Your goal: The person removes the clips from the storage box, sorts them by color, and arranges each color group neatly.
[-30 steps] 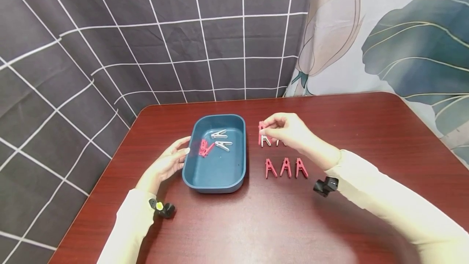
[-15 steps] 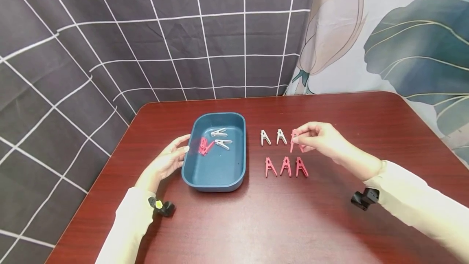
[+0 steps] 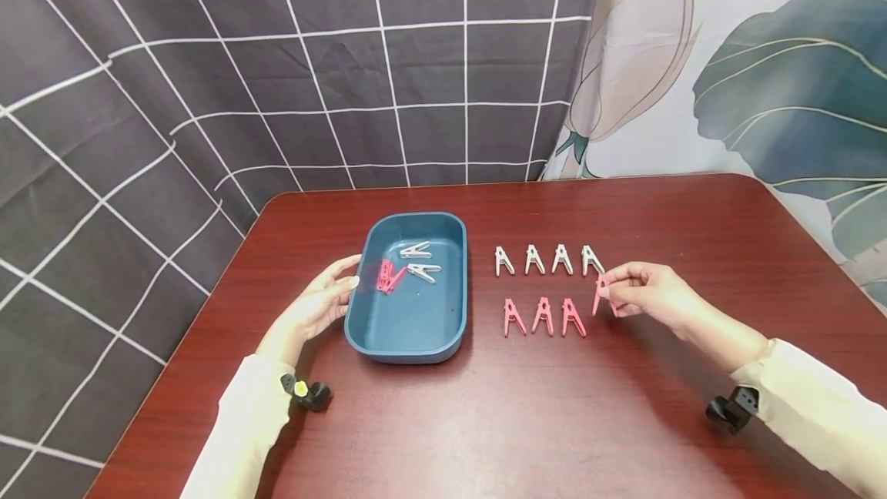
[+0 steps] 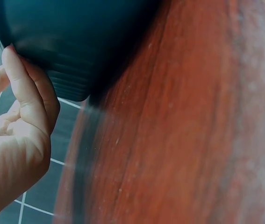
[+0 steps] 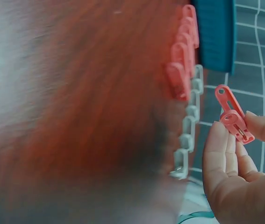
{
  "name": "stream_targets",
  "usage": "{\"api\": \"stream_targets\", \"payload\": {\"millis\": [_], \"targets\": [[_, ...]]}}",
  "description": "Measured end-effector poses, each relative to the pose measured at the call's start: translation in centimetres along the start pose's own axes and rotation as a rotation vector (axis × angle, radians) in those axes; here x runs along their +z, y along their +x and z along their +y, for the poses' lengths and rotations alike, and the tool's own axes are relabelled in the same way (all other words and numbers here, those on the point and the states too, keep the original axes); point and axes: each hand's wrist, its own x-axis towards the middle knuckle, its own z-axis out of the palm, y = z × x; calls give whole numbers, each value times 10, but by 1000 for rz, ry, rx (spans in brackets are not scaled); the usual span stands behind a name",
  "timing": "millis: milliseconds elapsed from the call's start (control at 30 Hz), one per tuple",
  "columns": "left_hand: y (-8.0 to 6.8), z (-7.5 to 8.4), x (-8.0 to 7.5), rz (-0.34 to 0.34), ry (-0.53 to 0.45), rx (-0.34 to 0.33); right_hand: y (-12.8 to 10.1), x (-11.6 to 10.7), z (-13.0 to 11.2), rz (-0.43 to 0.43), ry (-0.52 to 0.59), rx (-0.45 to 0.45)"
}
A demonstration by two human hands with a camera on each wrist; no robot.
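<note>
- Pink clothespin point(image 3: 601, 296): pinched between thumb and fingertips of the right hand point(image 3: 647, 296), centre right of the head view, just right of the lower row of pegs. Long axis runs near vertical with a slight lean; in the right wrist view point(image 5: 233, 115) the holed end points up and left, away from the palm, and the fingers close on the opposite end.
- Right hand: fingers curled, thumb and forefinger clamped on the pink clothespin; nothing else in its grasp.
- Left hand point(image 3: 315, 306): lies against the left wall of the blue tray point(image 3: 416, 329), centre left of the frame. Fingers lightly bent against the outer wall; the left wrist view shows fingertips point(image 4: 17, 74) touching the ribbed rim, not wrapped round it.
- Blue tray: rounded rectangle, long axis running away from the viewer. Contents: two white pegs point(image 3: 418, 260) in the upper half, a cluster of pink pegs point(image 3: 386, 277) against the left wall. Lower half bare.
- Row of four white clothespins point(image 3: 547, 259): on the table point(image 3: 485, 422), right of the tray, each with legs spread towards the viewer.
- Row of three pink clothespins point(image 3: 543, 316): directly below the white row, same orientation.
</note>
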Motion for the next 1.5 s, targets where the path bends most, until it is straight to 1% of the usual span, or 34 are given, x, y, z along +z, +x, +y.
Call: {"api": "stream_targets", "payload": {"millis": [300, 467, 633, 933, 1067, 1200, 1300, 1500], "targets": [[-1, 0, -1, -2, -10, 3, 0, 4, 19, -74, 29, 73], [-1, -1, 0, -5, -9, 5, 0, 5, 23, -100, 2, 101], [-1, -3, -1, -3, -8, 8, 3, 5, 22, -106, -40, 108], [-2, -2, 1, 6, -18, -3, 6, 6, 19, -94, -81, 125], [-2, -2, 1, 9, -8, -7, 4, 5, 16, -63, -142, 104], [-2, -2, 1, 4, 3, -4, 3, 2, 9, -22, -200, 57], [-1, -1, 1, -5, 20, 2, 2, 0, -1, 18, -258, 17], [0, 0, 0, -4, 29, -7, 7, -3, -30, 109, -423, -84]]}}
